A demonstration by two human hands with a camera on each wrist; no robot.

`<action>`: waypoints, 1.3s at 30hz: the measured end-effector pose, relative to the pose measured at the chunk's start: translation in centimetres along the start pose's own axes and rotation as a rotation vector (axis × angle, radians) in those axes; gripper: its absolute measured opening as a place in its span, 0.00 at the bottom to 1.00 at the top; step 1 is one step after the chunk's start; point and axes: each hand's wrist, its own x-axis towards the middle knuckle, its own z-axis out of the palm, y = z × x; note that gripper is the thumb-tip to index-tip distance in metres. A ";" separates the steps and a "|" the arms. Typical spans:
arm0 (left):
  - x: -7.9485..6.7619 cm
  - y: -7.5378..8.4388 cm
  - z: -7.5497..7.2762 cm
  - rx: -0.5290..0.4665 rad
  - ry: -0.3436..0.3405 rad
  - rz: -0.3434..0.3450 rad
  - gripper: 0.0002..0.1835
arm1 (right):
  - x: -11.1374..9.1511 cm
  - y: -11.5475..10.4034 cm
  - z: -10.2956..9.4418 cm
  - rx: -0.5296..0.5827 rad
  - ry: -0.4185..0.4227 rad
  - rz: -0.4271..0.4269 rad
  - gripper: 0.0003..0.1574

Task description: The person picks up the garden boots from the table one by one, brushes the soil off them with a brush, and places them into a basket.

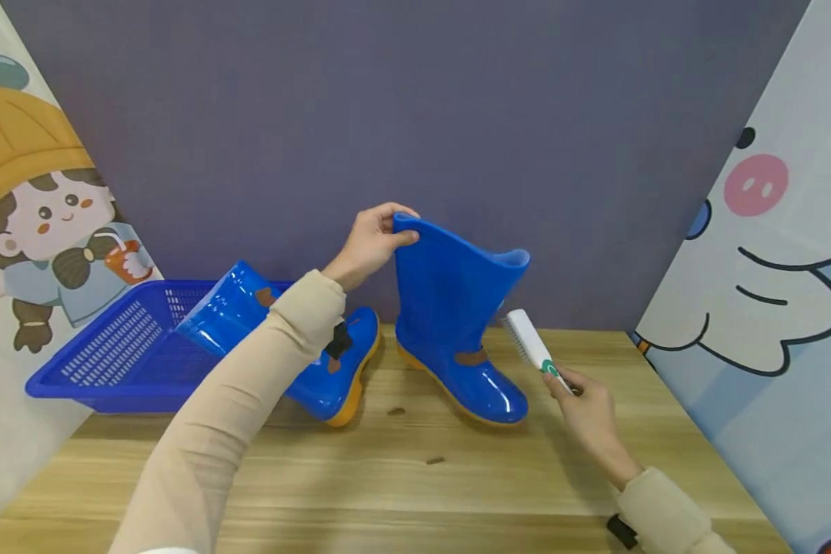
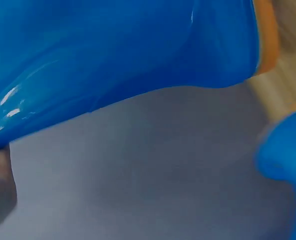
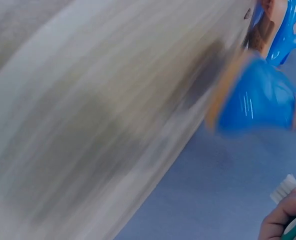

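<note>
A blue rubber boot [image 1: 443,300] with a yellow-orange sole stands on the wooden table, a brown patch [image 1: 471,357] across its instep. My left hand [image 1: 375,240] pinches the rim at the top of its shaft, thumb outside. In the left wrist view the boot's shaft [image 2: 118,55] fills the upper part. My right hand [image 1: 585,408] grips a white-and-green scrub brush [image 1: 528,338] by its handle, bristles facing the boot, just right of the shaft. A second blue boot [image 1: 228,312] with brown patches leans on its side against the basket, partly hidden by my left arm.
A blue plastic basket [image 1: 111,358] sits at the left, under the second boot's shaft. Two small brown bits [image 1: 435,461] lie on the wooden table [image 1: 512,492] in front of the boots. A grey-purple wall [image 1: 561,138] rises behind, with cartoon-printed panels on both sides.
</note>
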 end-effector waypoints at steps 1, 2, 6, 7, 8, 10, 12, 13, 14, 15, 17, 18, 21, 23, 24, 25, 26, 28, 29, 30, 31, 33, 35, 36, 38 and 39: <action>0.2 -1.0 -0.5 -0.011 0.000 -0.027 0.14 | 0.0 0.1 0.0 0.000 0.001 -0.001 0.25; 0.2 -2.1 -1.0 -0.016 0.005 -0.053 0.15 | 0.0 0.1 0.0 -0.008 -0.001 0.000 0.25; -0.2 -5.8 -2.9 -0.003 0.030 -0.158 0.19 | -0.3 0.2 0.3 -0.005 -0.054 0.017 0.28; -0.4 -6.4 -3.3 0.013 0.031 -0.173 0.20 | -0.4 0.2 0.4 0.000 -0.072 0.026 0.29; -0.5 -6.8 -3.6 0.041 0.017 -0.182 0.21 | -0.5 0.2 0.5 0.000 -0.085 0.032 0.30; -0.8 -6.9 -3.9 0.125 -0.015 -0.166 0.23 | -0.6 0.3 0.6 0.006 -0.093 0.036 0.30; -1.0 -6.0 -3.5 0.262 -0.048 -0.110 0.26 | -0.7 0.3 0.8 0.001 -0.091 0.037 0.30; -1.1 -5.2 -3.2 0.348 -0.058 -0.067 0.27 | -0.8 0.4 0.9 -0.002 -0.088 0.034 0.29; -1.2 -4.4 -2.7 0.434 -0.074 -0.020 0.28 | -0.8 0.4 1.0 -0.006 -0.085 0.031 0.28; -1.4 -3.5 -2.1 0.525 -0.094 0.024 0.29 | -0.8 0.4 1.2 -0.008 -0.085 0.029 0.27; -1.9 -1.6 -0.7 0.699 -0.163 0.103 0.32 | -0.9 0.4 1.4 -0.006 -0.086 0.026 0.26; -2.1 -0.9 0.0 0.766 -0.205 0.144 0.33 | -0.9 0.4 1.5 -0.003 -0.089 0.027 0.25; -2.5 0.5 2.1 0.866 -0.308 0.218 0.30 | -0.9 0.2 1.8 0.012 -0.115 0.025 0.28; -2.3 0.8 3.1 0.872 -0.303 0.253 0.25 | -0.8 0.1 2.0 0.026 -0.123 0.022 0.28; -2.1 0.8 3.4 0.860 -0.283 0.273 0.21 | -0.8 0.0 2.1 0.031 -0.126 0.019 0.29; -1.9 0.7 3.6 0.844 -0.259 0.288 0.18 | -0.7 -0.1 2.2 0.037 -0.127 0.014 0.29; -1.6 0.6 3.7 0.831 -0.235 0.309 0.16 | -0.6 -0.2 2.3 0.042 -0.123 0.010 0.28; -1.1 0.4 3.7 0.801 -0.199 0.355 0.14 | -0.5 -0.4 2.5 0.052 -0.111 0.003 0.26; -0.8 0.2 3.7 0.788 -0.187 0.380 0.14 | -0.5 -0.5 2.5 0.055 -0.107 0.001 0.25; -0.6 0.0 3.5 0.774 -0.181 0.402 0.14 | -0.5 -0.5 2.6 0.056 -0.106 -0.001 0.25; -0.4 -0.2 3.4 0.761 -0.177 0.424 0.14 | -0.4 -0.6 2.6 0.057 -0.105 -0.004 0.25; -0.2 -0.5 3.0 0.744 -0.173 0.460 0.14 | -0.3 -0.6 2.7 0.058 -0.106 -0.009 0.24; -0.2 -0.9 2.9 0.737 -0.153 0.505 0.14 | -0.3 -0.7 2.7 0.058 -0.114 -0.014 0.25; -0.3 -1.1 2.9 0.737 -0.142 0.528 0.13 | -0.2 -0.7 2.8 0.059 -0.120 -0.017 0.25; -0.4 -1.6 2.9 0.747 -0.110 0.573 0.13 | -0.2 -0.8 2.9 0.062 -0.131 -0.019 0.25; -0.4 -1.9 3.0 0.752 -0.089 0.593 0.12 | -0.2 -0.8 3.0 0.063 -0.136 -0.018 0.25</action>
